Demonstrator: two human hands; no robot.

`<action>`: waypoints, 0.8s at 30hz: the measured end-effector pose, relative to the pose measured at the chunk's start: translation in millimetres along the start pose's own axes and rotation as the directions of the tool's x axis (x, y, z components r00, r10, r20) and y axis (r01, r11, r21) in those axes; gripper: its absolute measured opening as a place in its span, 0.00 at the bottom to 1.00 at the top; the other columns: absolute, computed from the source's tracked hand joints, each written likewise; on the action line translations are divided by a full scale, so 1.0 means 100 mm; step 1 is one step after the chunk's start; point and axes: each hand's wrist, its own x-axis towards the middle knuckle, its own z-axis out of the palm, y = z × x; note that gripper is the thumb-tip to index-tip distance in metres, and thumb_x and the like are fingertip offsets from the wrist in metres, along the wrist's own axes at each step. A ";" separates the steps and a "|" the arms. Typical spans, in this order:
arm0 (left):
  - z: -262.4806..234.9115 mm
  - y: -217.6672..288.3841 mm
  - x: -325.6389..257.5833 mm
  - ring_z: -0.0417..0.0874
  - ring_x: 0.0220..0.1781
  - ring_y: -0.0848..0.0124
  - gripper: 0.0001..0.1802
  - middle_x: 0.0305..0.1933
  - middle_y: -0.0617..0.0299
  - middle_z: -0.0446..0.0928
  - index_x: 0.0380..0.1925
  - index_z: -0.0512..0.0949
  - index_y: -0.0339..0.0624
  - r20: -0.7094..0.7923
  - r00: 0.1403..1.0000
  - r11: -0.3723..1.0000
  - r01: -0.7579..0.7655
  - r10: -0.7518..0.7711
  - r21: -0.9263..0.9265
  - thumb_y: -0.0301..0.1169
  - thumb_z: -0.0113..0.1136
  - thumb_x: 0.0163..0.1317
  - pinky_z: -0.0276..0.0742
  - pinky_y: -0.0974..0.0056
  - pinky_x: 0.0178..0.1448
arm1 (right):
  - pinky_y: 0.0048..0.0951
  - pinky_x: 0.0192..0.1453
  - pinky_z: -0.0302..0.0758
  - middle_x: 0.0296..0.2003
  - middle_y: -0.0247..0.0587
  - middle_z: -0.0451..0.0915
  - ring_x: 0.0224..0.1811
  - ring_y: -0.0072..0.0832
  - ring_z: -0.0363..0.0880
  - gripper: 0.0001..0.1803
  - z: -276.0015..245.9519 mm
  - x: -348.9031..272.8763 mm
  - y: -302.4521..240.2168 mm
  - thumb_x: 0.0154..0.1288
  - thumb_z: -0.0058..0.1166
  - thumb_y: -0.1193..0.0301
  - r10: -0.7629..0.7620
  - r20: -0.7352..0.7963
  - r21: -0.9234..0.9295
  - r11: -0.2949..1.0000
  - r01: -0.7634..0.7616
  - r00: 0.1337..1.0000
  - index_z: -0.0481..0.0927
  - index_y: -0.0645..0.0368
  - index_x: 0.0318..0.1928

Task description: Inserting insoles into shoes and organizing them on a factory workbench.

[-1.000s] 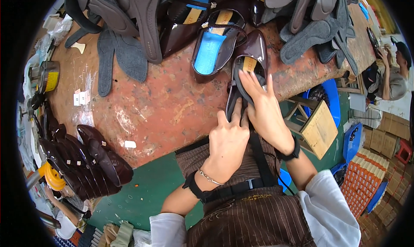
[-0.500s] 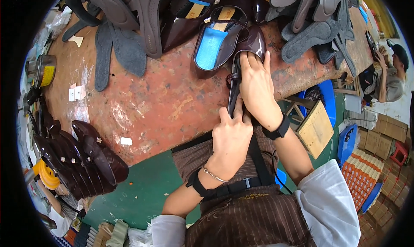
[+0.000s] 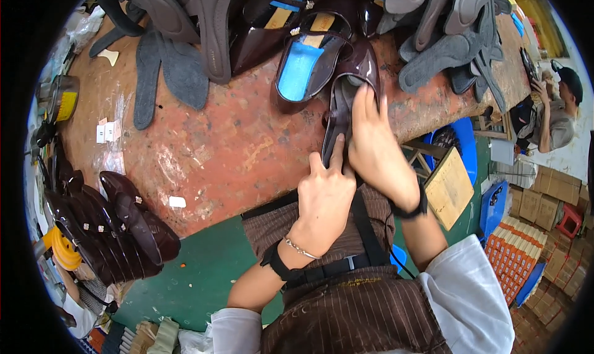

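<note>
A glossy dark brown shoe (image 3: pixel 359 65) lies at the front of the table, its toe pointing away from me. My left hand (image 3: pixel 327 196) grips its heel end, the index finger reaching onto the brown insole (image 3: pixel 341 116). My right hand (image 3: pixel 382 153) lies along the shoe's right side with its fingers stretched out, the tips at the rim of the toe opening. Its thumb is hidden. Just left of this shoe stands another one, a dark strapped shoe with a blue and tan lining (image 3: pixel 299 72).
Dark grey insoles (image 3: pixel 180 69) are piled at the back left, and more insoles (image 3: pixel 439 60) at the back right. Several glossy brown shoes (image 3: pixel 114 221) stand in a row at the left edge. A wooden stool (image 3: pixel 450 187) is on the right; another person (image 3: pixel 560 110) sits beyond it.
My right hand has drawn back out of the shoe's toe, so the insole now shows. The left hand stays at the heel.
</note>
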 end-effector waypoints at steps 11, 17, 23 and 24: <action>-0.04 0.03 0.05 0.77 0.49 0.52 0.31 0.63 0.58 0.75 0.52 0.82 0.42 0.088 0.996 1.000 -0.007 0.009 -0.025 0.33 0.76 0.43 0.84 0.56 0.40 | 0.59 0.78 0.46 0.55 0.67 0.73 0.62 0.51 0.73 0.32 0.16 0.17 0.07 0.59 0.47 0.74 0.061 -0.118 -0.208 0.974 -0.085 0.991 0.63 0.83 0.62; -0.11 0.09 0.06 0.77 0.50 0.52 0.32 0.62 0.59 0.76 0.52 0.82 0.45 0.075 0.997 0.999 0.012 -0.009 -0.037 0.31 0.76 0.41 0.85 0.56 0.44 | 0.57 0.79 0.45 0.45 0.52 0.80 0.52 0.42 0.80 0.18 0.41 0.25 0.20 0.62 0.47 0.71 -0.013 -0.346 -0.382 0.915 -0.128 0.938 0.74 0.69 0.51; -0.13 0.10 0.02 0.76 0.49 0.54 0.30 0.65 0.60 0.75 0.53 0.83 0.48 0.015 1.000 1.000 -0.001 0.001 0.017 0.33 0.74 0.45 0.85 0.57 0.43 | 0.74 0.73 0.43 0.45 0.58 0.77 0.55 0.50 0.78 0.15 0.02 0.58 0.11 0.57 0.50 0.74 0.231 0.382 -0.239 0.960 -0.146 0.895 0.76 0.69 0.45; -0.14 0.05 -0.02 0.76 0.49 0.54 0.29 0.65 0.60 0.75 0.53 0.82 0.47 -0.004 0.999 0.999 -0.032 0.032 -0.030 0.33 0.73 0.46 0.84 0.57 0.44 | 0.75 0.73 0.43 0.42 0.57 0.78 0.54 0.50 0.78 0.14 0.08 0.49 0.15 0.57 0.50 0.76 0.111 0.236 -0.159 0.985 -0.074 0.965 0.77 0.70 0.44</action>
